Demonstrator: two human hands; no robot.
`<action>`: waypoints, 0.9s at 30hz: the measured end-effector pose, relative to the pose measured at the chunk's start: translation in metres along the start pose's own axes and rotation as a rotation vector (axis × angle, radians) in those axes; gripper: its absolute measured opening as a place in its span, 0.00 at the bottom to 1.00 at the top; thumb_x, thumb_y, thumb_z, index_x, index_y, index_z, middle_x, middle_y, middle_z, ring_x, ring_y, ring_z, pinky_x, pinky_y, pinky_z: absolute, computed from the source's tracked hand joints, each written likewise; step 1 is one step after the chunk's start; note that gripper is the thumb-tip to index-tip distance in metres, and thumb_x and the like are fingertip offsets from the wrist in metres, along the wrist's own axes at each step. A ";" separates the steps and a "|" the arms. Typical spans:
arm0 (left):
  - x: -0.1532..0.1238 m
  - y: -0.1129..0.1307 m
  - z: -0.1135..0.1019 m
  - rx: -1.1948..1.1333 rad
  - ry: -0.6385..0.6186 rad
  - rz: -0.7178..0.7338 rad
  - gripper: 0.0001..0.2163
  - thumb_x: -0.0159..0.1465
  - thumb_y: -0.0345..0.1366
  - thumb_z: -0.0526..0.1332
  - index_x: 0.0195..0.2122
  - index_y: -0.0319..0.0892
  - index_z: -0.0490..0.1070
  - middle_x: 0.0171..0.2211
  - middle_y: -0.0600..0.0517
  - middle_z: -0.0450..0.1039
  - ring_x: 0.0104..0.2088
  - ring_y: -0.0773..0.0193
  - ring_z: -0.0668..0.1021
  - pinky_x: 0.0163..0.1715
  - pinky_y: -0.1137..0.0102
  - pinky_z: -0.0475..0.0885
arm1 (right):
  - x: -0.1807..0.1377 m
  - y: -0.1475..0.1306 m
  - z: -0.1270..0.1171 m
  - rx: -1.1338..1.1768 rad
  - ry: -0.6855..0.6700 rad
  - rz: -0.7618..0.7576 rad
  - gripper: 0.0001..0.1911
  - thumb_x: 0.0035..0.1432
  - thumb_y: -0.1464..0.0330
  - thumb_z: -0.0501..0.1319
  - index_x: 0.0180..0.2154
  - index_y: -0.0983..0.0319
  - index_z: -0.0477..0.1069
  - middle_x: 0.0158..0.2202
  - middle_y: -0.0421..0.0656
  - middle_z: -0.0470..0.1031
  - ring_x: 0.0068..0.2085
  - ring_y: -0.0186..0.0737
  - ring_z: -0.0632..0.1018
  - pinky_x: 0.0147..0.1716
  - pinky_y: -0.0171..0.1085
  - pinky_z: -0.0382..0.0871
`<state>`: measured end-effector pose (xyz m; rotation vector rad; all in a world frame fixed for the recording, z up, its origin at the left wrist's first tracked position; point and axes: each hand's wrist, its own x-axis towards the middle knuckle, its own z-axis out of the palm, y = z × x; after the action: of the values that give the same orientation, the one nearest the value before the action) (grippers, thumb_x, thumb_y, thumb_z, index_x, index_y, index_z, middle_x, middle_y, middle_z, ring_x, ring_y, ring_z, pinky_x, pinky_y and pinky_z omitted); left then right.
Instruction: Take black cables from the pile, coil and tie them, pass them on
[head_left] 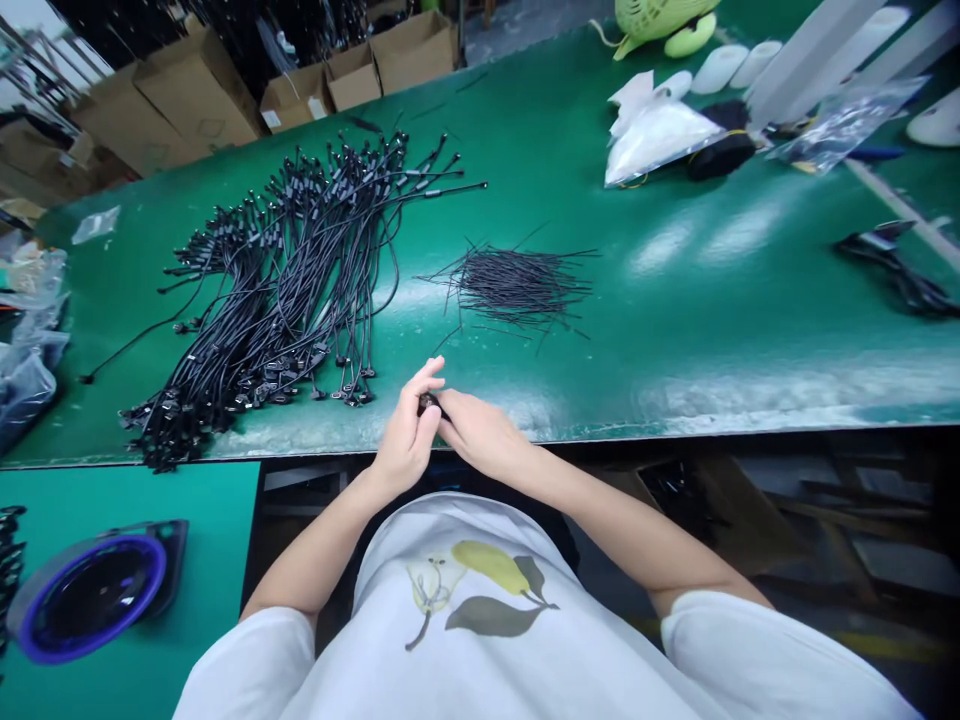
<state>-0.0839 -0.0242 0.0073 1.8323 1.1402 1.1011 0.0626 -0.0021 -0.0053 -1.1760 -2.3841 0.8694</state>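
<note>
My left hand (409,428) and my right hand (480,432) meet at the table's front edge, close to my body. Between them is a small dark bundle (429,402), seemingly a folded black cable, mostly hidden by the fingers. The left thumb and fingers close round it, while the right fingers press on it from the other side. Just beyond my hands lies a loose pile of thin black ties (521,285). Left of that, a large heap of short black cables (300,270) spreads out, with connectors at both ends.
Cardboard boxes (409,52) stand behind the table (712,340). At the back right are a white plastic bag (656,140), a green basket (652,18) and grey posts. A black cable bundle (896,265) lies far right. A blue-rimmed round dish (94,600) sits lower left.
</note>
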 end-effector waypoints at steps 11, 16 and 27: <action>0.003 -0.002 -0.011 0.176 -0.495 0.177 0.18 0.71 0.39 0.47 0.57 0.40 0.67 0.58 0.39 0.69 0.66 0.54 0.62 0.63 0.53 0.60 | -0.025 0.017 0.017 0.901 -0.388 0.248 0.16 0.63 0.56 0.53 0.30 0.62 0.61 0.18 0.33 0.60 0.16 0.27 0.62 0.17 0.30 0.58; -0.001 0.002 -0.026 0.109 -0.631 0.055 0.20 0.71 0.37 0.46 0.62 0.46 0.62 0.61 0.45 0.67 0.65 0.57 0.64 0.62 0.59 0.63 | -0.045 0.031 -0.003 1.146 -0.591 0.271 0.22 0.59 0.47 0.55 0.35 0.60 0.59 0.21 0.29 0.50 0.18 0.25 0.54 0.16 0.27 0.50; 0.006 -0.109 -0.089 0.972 -0.071 -0.151 0.23 0.65 0.47 0.46 0.58 0.45 0.64 0.42 0.42 0.75 0.44 0.37 0.76 0.46 0.43 0.72 | -0.096 0.205 -0.191 -0.292 0.474 0.844 0.11 0.64 0.70 0.57 0.47 0.67 0.66 0.45 0.52 0.73 0.43 0.40 0.71 0.43 0.36 0.60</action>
<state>-0.1993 0.0318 -0.0508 2.3820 1.9343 0.3696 0.3446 0.0881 0.0009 -2.2740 -1.6323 0.3593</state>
